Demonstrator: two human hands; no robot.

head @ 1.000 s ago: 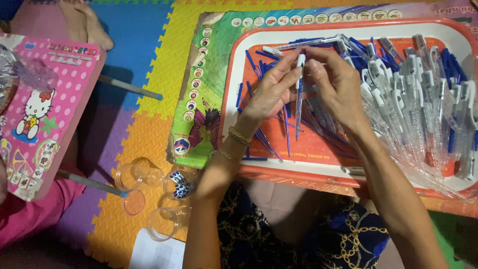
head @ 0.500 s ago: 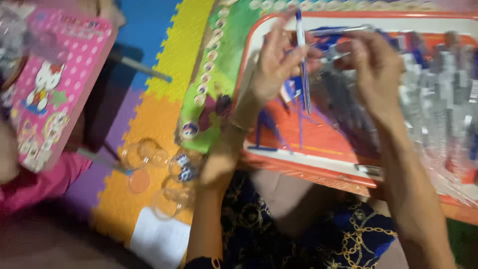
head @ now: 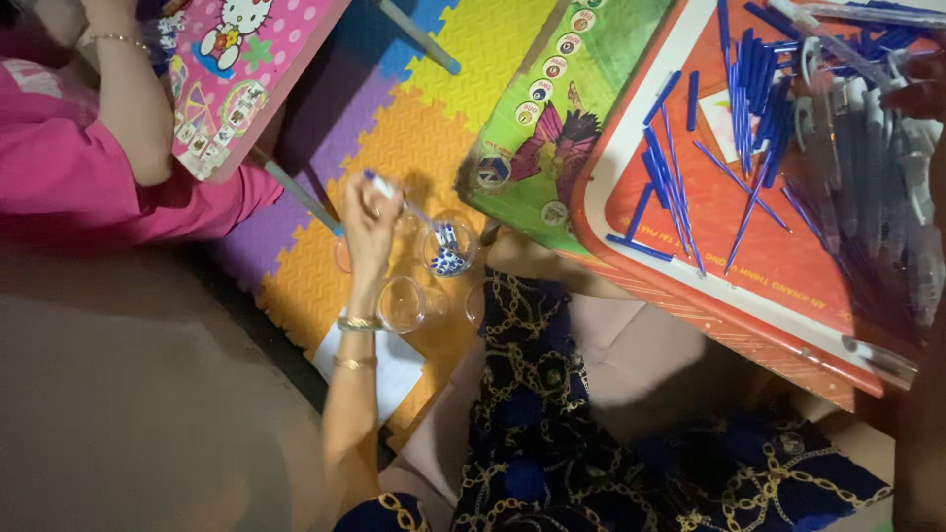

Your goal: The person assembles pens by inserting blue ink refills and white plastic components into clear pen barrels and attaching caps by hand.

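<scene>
My left hand [head: 370, 222] is closed around a white pen with a blue end [head: 394, 197], out over the foam mat. The pen's tip points into a clear plastic cup [head: 449, 248] that holds small blue parts. An empty clear cup [head: 404, 303] stands just below the hand. Only the edge of my right hand [head: 918, 94] shows at the top right, over a heap of clear pen barrels [head: 867, 158] on the orange tray [head: 709, 286]. Its fingers are cut off by the frame. Several blue refills [head: 680, 187] lie loose on the tray.
The tray rests on a green low table [head: 552, 108]. A person in pink [head: 89, 167] sits at the left beside a pink table with a cartoon cat [head: 236, 69]. A white paper [head: 394, 369] lies on the coloured foam mat [head: 394, 128].
My left hand left the tray with the pen and dropped to the cups on the mat. The view swung left and down, so my right hand is nearly out of frame.
</scene>
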